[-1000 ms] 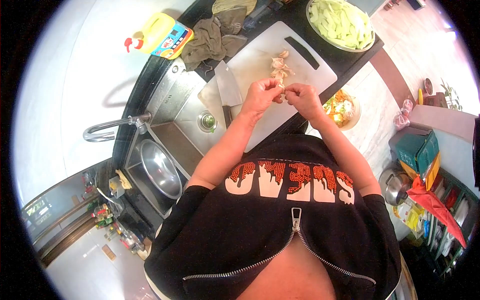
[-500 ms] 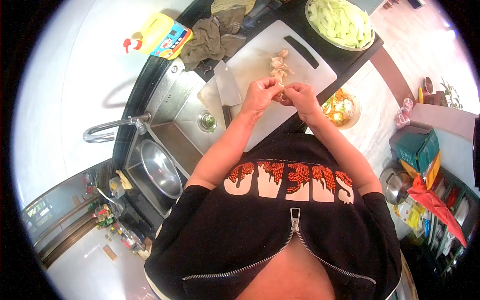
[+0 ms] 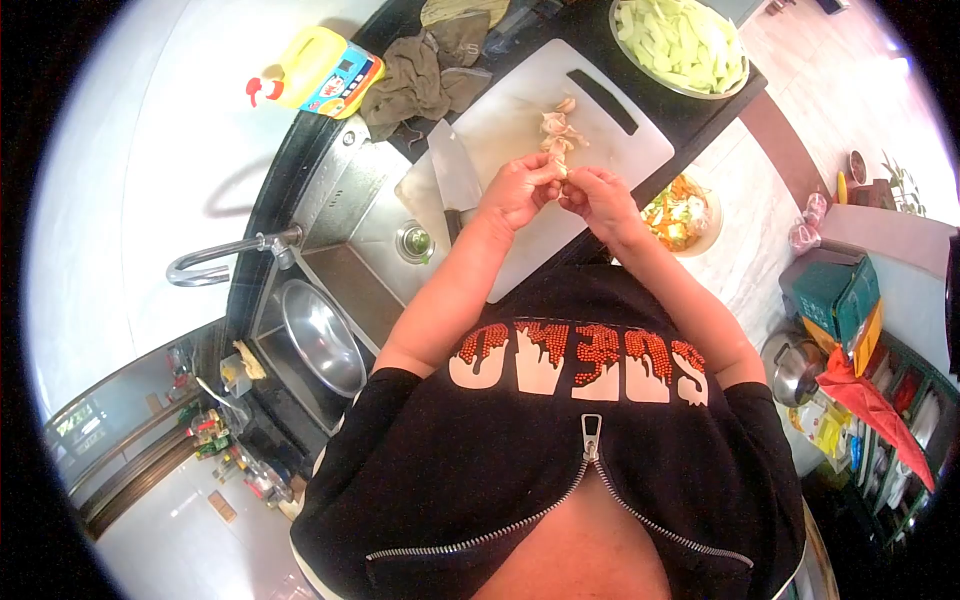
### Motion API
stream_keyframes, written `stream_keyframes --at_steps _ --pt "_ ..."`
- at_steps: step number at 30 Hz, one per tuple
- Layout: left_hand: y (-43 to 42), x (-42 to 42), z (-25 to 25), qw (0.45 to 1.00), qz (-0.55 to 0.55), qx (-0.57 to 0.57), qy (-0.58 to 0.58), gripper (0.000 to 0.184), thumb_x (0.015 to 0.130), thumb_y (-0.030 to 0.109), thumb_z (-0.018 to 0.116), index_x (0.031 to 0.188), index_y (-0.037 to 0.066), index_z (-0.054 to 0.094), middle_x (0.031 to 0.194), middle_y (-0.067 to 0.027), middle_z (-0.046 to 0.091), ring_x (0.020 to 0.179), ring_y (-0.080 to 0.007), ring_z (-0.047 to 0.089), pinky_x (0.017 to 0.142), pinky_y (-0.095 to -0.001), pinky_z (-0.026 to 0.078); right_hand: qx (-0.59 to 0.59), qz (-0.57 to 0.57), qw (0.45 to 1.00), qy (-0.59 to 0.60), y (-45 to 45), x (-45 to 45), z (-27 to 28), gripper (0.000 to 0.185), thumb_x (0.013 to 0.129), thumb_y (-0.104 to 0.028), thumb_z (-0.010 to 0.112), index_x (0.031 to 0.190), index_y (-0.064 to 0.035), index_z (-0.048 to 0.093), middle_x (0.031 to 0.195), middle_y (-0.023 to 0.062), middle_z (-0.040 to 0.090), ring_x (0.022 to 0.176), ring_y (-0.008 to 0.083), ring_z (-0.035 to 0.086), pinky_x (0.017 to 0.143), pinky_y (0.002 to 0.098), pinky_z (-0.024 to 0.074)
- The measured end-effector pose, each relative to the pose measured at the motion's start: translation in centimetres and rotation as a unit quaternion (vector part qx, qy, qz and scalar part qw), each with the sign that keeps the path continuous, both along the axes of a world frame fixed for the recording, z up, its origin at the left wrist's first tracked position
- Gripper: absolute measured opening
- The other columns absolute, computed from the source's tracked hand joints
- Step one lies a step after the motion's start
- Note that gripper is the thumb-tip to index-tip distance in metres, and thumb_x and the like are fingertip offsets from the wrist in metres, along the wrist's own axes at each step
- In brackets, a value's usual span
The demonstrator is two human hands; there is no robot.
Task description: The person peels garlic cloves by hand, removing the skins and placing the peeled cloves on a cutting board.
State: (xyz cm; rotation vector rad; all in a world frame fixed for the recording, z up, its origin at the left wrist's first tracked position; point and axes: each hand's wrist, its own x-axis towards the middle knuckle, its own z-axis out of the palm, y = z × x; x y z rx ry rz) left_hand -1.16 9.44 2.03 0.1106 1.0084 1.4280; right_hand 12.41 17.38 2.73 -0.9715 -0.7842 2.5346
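My left hand point(image 3: 522, 192) and my right hand point(image 3: 603, 203) meet over the white cutting board point(image 3: 510, 110), fingertips pinched together. Between them is a small pale garlic clove point(image 3: 562, 172), mostly covered by the fingers. Several garlic cloves and bits of skin point(image 3: 558, 128) lie on the board just beyond my fingertips. To the left of my left hand, a cleaver point(image 3: 455, 170) rests on the board's left side, its dark handle pointing toward me.
Left of the board is a steel sink point(image 3: 375, 235) with a faucet point(image 3: 235, 252) and a metal bowl point(image 3: 322, 338). A yellow jug point(image 3: 322, 70) and a brown cloth point(image 3: 420, 85) sit behind it. Sliced green vegetable fills a bowl point(image 3: 740, 85) at back right; a scrap-filled container point(image 3: 712, 225) stands lower right.
Both hands have shifted slightly, the fingertips still pinched together. My right hand's fingers have turned a little around the clove. The board, cleaver and loose garlic stay where they were.
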Motion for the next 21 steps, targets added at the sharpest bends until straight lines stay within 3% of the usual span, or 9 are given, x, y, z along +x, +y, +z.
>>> stream_keyframes --at_steps 3,6,11,14,17,21 --pt "-0.2 -0.6 -0.4 0.998 -0.014 0.016 -0.055 0.012 0.088 0.007 0.055 0.097 0.001 0.058 0.082 -0.0033 0.058 0.067 -0.0108 0.053 0.060 -0.0209 0.046 0.036 0.014 0.999 0.029 0.1 0.0 -0.6 0.012 0.084 -0.013 0.058 0.078 -0.0026 0.059 0.070 0.0016 0.058 0.060 0.0096 0.053 0.062 0.0233 0.0471" --pt "-0.3 -0.9 0.1 0.996 -0.020 0.007 -0.084 0.014 0.088 0.008 0.055 0.100 0.001 0.057 0.086 -0.0034 0.058 0.069 -0.0101 0.054 0.060 -0.0199 0.046 0.159 0.048 0.985 0.046 0.4 -0.1 -0.8 0.013 0.085 -0.013 0.056 0.083 -0.0012 0.061 0.073 0.0022 0.059 0.063 0.0086 0.053 0.063 0.0231 0.0466" --pt "-0.6 -1.1 0.0 0.996 -0.048 -0.001 -0.079 0.018 0.087 0.009 0.056 0.104 0.002 0.056 0.089 -0.0035 0.059 0.071 -0.0104 0.055 0.061 -0.0199 0.047 0.349 0.088 0.932 -0.044 0.4 0.3 -0.8 0.013 0.084 -0.011 0.055 0.089 -0.0016 0.063 0.073 0.0013 0.061 0.065 0.0073 0.053 0.061 0.0231 0.0449" --pt "-0.5 -0.2 1.2 0.995 -0.012 -0.056 0.081 0.019 0.085 0.012 0.060 0.101 0.001 0.059 0.091 -0.0041 0.061 0.072 -0.0102 0.056 0.062 -0.0213 0.048 0.434 0.099 0.889 -0.111 0.4 0.5 -0.8 0.014 0.081 -0.010 0.056 0.089 -0.0014 0.063 0.068 0.0033 0.060 0.063 0.0082 0.053 0.060 0.0240 0.0445" --pt "-0.2 1.1 2.7 0.955 -0.007 -0.083 0.285 0.021 0.083 0.014 0.063 0.099 0.000 0.062 0.091 -0.0047 0.063 0.074 -0.0106 0.058 0.063 -0.0230 0.049 0.465 0.112 0.865 -0.153 0.4 0.6 0.9 0.015 0.080 -0.011 0.056 0.087 -0.0004 0.062 0.064 0.0063 0.058 0.062 0.0095 0.053 0.059 0.0253 0.0447" --pt "-0.3 1.5 3.1 0.965 -0.028 -0.031 0.260 0.021 0.083 0.014 0.063 0.099 -0.001 0.063 0.089 -0.0058 0.064 0.073 -0.0113 0.060 0.063 -0.0235 0.050 0.467 0.108 0.866 -0.140 0.6 0.6 0.8 0.016 0.080 -0.013 0.054 0.085 0.0002 0.062 0.065 0.0051 0.058 0.062 0.0094 0.053 0.060 0.0252 0.0451"
